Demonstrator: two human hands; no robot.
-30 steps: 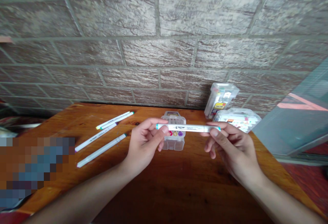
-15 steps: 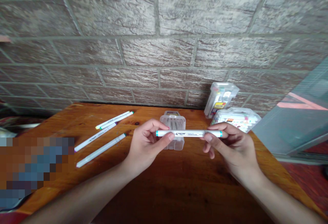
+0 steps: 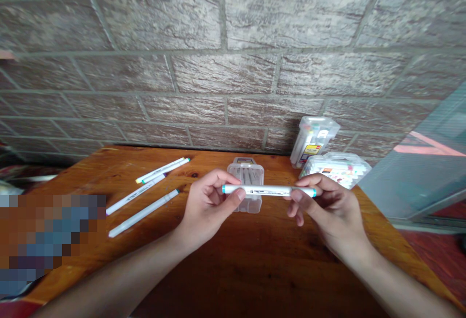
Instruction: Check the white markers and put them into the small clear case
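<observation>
A white marker (image 3: pixel 268 191) with teal ends is held level above the table, its printed label facing me. My left hand (image 3: pixel 211 201) pinches it near the left end between thumb and fingers. Toward the other end, my right hand (image 3: pixel 327 206) grips it with thumb and forefinger, the lower fingers curled beneath. Behind the marker stands a small clear plastic case (image 3: pixel 245 173), partly hidden by the marker and my left fingertips. Left of my left hand lie several white markers, among them a grey-white one (image 3: pixel 143 214) and one with purple ends (image 3: pixel 136 194).
Two clear cases of markers stand at the back right: a tall one (image 3: pixel 313 141) and a wider one (image 3: pixel 337 168). The wooden table (image 3: pixel 251 269) meets a brick wall (image 3: pixel 204 75) behind. A pixelated patch covers the lower left.
Almost nothing differs. Both hands keep the marker in the same grip, and it has shifted very slightly; the other things stay put.
</observation>
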